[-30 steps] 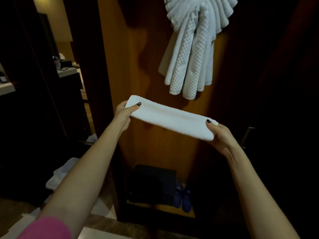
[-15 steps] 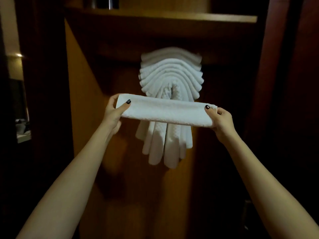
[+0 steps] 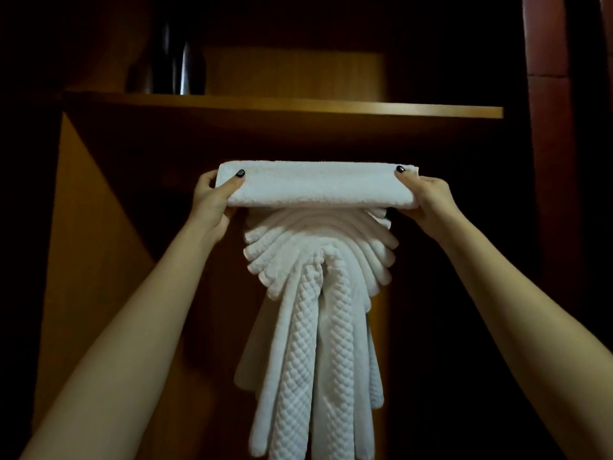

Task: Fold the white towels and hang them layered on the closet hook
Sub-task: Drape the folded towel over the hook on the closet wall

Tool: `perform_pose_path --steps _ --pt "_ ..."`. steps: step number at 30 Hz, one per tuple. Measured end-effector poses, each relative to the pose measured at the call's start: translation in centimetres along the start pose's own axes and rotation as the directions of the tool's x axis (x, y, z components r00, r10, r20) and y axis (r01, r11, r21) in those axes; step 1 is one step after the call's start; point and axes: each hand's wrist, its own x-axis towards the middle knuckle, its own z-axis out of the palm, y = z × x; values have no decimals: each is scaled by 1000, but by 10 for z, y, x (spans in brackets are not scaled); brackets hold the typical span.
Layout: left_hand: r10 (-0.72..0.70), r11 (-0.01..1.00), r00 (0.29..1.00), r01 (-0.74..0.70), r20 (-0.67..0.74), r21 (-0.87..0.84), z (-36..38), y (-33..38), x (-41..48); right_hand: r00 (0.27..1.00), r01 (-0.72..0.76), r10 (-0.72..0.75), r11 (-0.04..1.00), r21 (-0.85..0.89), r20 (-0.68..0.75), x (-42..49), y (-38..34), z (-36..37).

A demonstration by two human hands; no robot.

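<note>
Long folded white terry towel held level at frame centre, left hand pinching its left end and right hand its right, directly above the layered fan of hung white quilted towels, beneath the wooden closet shelf

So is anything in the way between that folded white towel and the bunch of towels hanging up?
Nothing visible. The left hand and right hand hold the folded white towel level by its ends, right at the top of the layered white hanging towels. The hook itself is hidden behind them.
</note>
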Motion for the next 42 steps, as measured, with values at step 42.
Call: perform_pose_path --steps 42 --pt "27 236 864 -495 503 836 16 -39 -26 895 421 -172 631 -652 412 -8 60 27"
